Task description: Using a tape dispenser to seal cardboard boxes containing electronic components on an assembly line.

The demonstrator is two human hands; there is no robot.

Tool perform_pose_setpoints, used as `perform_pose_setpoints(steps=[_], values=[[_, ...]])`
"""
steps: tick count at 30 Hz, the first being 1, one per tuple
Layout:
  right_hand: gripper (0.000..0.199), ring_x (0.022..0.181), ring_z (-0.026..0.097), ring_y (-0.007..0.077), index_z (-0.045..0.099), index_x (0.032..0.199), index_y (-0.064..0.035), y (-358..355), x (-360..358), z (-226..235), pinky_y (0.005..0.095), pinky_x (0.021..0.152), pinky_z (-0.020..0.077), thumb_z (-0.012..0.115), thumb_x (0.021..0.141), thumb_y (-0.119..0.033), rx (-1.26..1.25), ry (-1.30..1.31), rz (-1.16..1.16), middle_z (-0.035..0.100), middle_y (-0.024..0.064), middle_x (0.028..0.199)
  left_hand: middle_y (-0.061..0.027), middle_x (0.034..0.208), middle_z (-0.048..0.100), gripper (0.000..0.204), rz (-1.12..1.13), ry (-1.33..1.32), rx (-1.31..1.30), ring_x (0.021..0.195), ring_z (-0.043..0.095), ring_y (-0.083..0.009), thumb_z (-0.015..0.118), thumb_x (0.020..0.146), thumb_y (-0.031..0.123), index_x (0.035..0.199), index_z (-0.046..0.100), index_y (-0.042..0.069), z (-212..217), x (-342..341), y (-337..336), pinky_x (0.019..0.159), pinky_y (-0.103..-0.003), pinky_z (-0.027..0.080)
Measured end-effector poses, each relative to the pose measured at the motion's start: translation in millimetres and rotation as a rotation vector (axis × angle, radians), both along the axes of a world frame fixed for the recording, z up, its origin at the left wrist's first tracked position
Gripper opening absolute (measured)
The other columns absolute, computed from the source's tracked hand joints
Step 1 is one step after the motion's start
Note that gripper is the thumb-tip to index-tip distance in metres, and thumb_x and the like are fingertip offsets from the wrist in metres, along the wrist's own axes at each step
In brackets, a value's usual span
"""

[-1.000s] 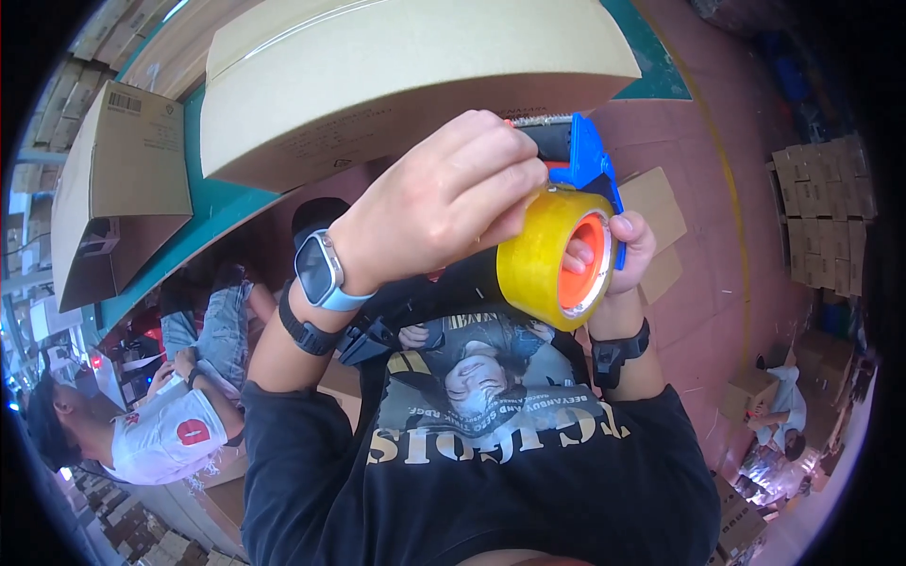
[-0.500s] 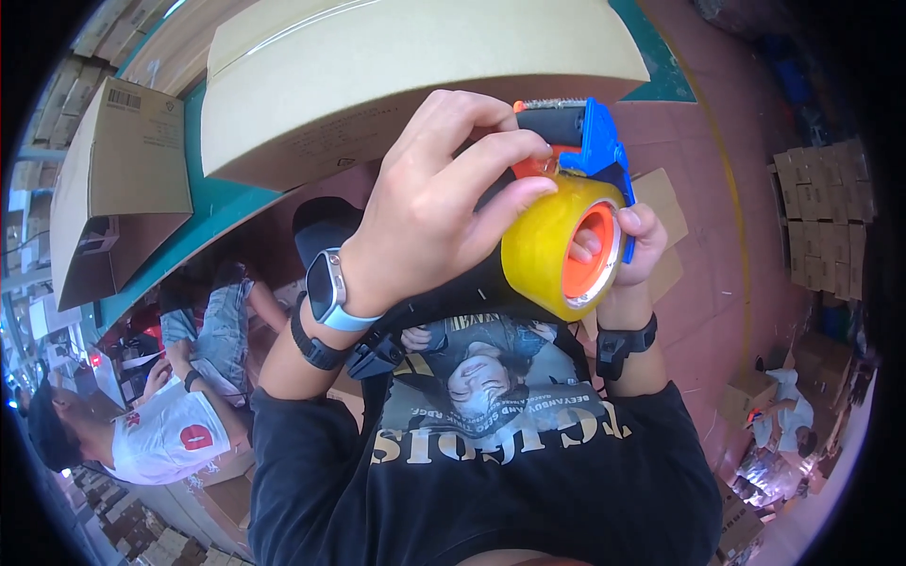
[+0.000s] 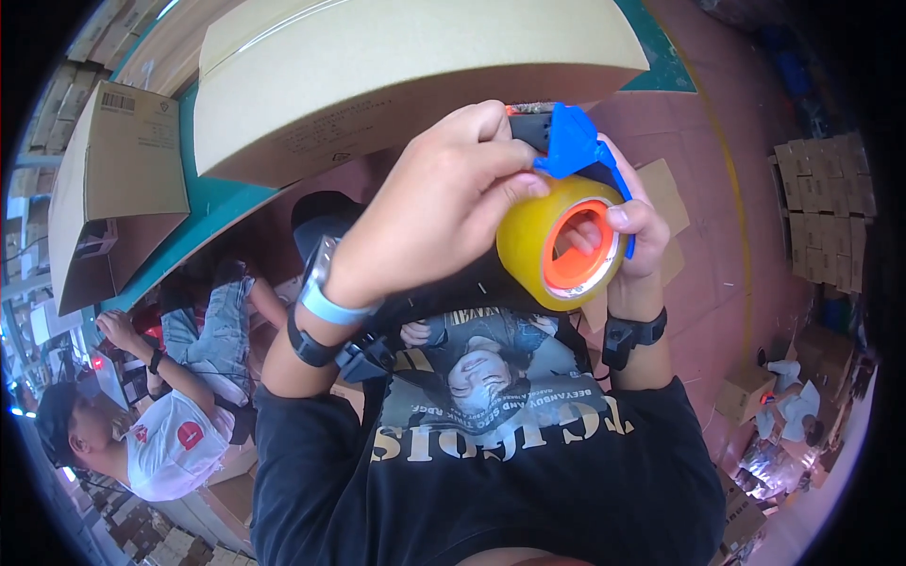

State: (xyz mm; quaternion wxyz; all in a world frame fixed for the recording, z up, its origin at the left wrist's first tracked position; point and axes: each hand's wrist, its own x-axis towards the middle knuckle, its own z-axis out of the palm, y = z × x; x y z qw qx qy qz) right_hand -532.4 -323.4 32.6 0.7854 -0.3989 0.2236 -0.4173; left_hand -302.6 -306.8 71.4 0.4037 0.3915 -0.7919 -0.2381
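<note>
Large closed cardboard box [image 3: 406, 75] on green worktop [image 3: 212, 203], just beyond both hands. Tape dispenser [image 3: 566, 212] held at chest height, roll's open core facing right. Right hand [image 3: 632, 236] grips the handle; left hand [image 3: 444, 208] pinches the roll's top, nearer the box.

Blue tape dispenser [image 3: 573, 151] carrying 1 yellow tape roll [image 3: 552, 243], orange core facing the camera, held upright.
</note>
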Motion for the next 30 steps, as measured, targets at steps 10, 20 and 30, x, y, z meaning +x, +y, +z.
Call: perform_pose_setpoints(steps=[10,20,30], values=[[0.075,0.065,0.058,0.0139,0.044,0.136,0.0008,32,12,-12,0.0229,0.058,0.052,0.07,0.071,-0.028,0.147,-0.308,0.025,0.062,0.0199,0.114,-0.0063,0.071,0.052,0.01,0.036,0.266,-0.145,0.069,0.055,-0.0213,0.078,0.071,0.003,0.08,0.073,0.005,8,-7,25,0.061,-0.033,0.046],[0.083,0.067,0.06,0.0117,0.04,0.139,0.0052,45,-12,35,0.0247,0.068,0.0526,0.074,0.075,-0.036,0.129,-0.118,-0.088,0.059,0.0065,0.084,-0.0058,0.074,0.058,0.013,0.042,0.199,-0.328,0.075,0.06,-0.0192,0.069,0.073,-0.008,0.079,0.071,0.003,49,-13,-11,0.066,-0.029,0.048],[0.068,0.104,0.067,0.0184,0.05,0.134,0.0005,-119,-109,152,0.0307,0.091,0.0553,0.068,0.078,-0.035,-0.451,0.197,-0.39,0.064,0.0147,0.117,-0.0022,0.09,0.061,0.008,-0.669,0.361,0.294,0.084,0.06,-0.0129,0.06,0.099,0.009,0.097,0.064,0.002,163,34,-236,0.08,-0.028,0.05]])
